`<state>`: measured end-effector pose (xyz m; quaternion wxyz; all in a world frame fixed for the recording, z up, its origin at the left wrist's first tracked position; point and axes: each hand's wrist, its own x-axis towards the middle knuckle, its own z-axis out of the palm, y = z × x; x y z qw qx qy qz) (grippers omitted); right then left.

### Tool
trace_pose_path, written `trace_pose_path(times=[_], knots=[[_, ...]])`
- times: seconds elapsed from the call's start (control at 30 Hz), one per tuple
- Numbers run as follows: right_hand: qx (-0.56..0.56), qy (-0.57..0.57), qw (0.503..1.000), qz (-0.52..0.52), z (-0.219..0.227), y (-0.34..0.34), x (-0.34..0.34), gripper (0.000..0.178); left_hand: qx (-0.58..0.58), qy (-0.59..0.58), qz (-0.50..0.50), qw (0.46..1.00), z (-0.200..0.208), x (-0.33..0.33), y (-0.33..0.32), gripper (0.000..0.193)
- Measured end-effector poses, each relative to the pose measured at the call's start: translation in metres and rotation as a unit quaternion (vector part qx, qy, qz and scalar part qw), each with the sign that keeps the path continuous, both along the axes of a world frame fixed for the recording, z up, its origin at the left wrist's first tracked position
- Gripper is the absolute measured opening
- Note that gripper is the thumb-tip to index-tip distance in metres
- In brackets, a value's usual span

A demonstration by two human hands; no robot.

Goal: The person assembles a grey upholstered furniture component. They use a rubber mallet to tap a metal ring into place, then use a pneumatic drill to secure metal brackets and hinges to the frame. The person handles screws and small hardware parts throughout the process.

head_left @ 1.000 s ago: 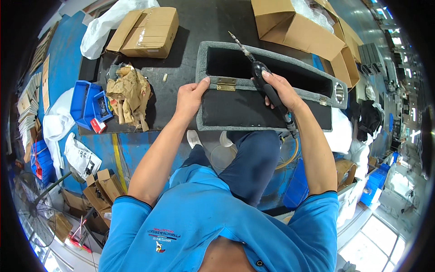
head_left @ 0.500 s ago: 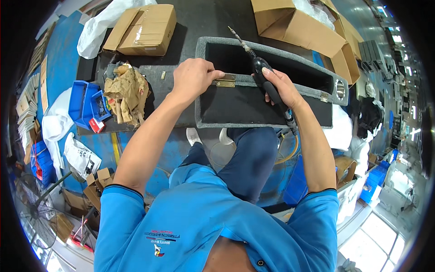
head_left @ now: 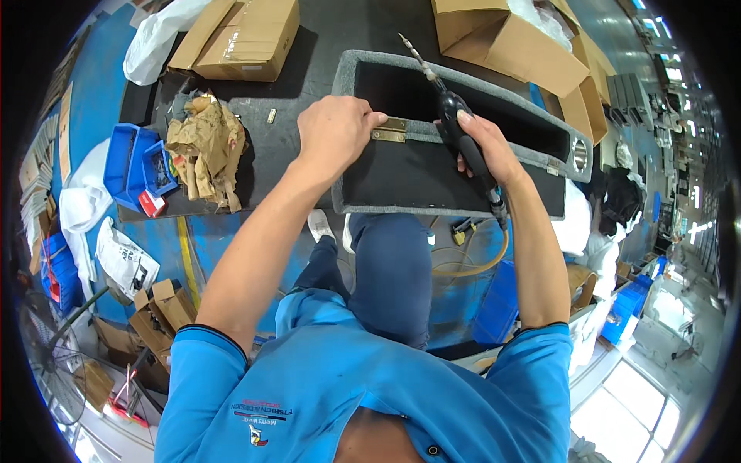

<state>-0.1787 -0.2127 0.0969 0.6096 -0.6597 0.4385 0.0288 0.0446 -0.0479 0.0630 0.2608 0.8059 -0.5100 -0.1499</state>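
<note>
A long grey felt-covered box (head_left: pixel 463 77) with a black inside lies on the bench, its black-lined lid (head_left: pixel 417 177) folded out toward me. A brass hinge (head_left: pixel 390 130) spans the joint near the left end, and another hinge (head_left: pixel 553 168) sits near the right end. My left hand (head_left: pixel 336 135) is closed, thumb tip against the left end of the brass hinge; what its curled fingers hold is hidden. My right hand (head_left: pixel 490 150) grips a black power screwdriver (head_left: pixel 463 139), its bit pointing up and away over the open box, clear of the hinges.
Crumpled brown paper (head_left: pixel 204 150) and blue parts bins (head_left: pixel 131 166) stand on the left, with a small red-and-white box (head_left: pixel 152 203). A closed carton (head_left: pixel 247 42) is behind them. An open carton (head_left: pixel 509 46) stands far right. A yellowish hose (head_left: pixel 478 268) hangs below the screwdriver.
The view has shifted slightly, and my leg shows further left. My right hand and the screwdriver have moved a little to the right. My left hand stays by the brass hinge.
</note>
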Motion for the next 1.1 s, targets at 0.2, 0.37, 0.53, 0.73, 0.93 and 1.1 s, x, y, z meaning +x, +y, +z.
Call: trace_pose_path(times=[0.2,0.37,0.53,0.73,0.93,1.1], knots=[[-0.025,0.005,0.999,0.02,0.008,0.003,0.006,0.058,-0.016,-0.015,0.03,0.999,-0.005,-0.01,0.004,0.034],[-0.111,0.037,0.989,0.095,0.038,-0.002,-0.003,0.055,-0.046,-0.008,0.045,0.998,-0.012,-0.013,0.002,0.032],[-0.259,0.171,0.922,0.231,0.151,0.008,-0.002,0.077,-0.076,-0.008,0.06,0.995,-0.02,-0.015,0.006,0.031],[-0.412,0.357,0.741,0.392,0.211,0.042,0.054,0.101,-0.076,-0.015,0.06,0.995,-0.026,-0.018,0.006,0.031],[-0.428,0.381,0.678,0.46,0.214,0.055,0.093,0.088,-0.071,-0.005,0.058,0.996,-0.027,-0.017,0.005,0.031],[-0.404,0.446,0.653,0.46,0.209,0.062,0.117,0.074,-0.091,0.006,0.058,0.994,-0.029,-0.017,0.006,0.031]])
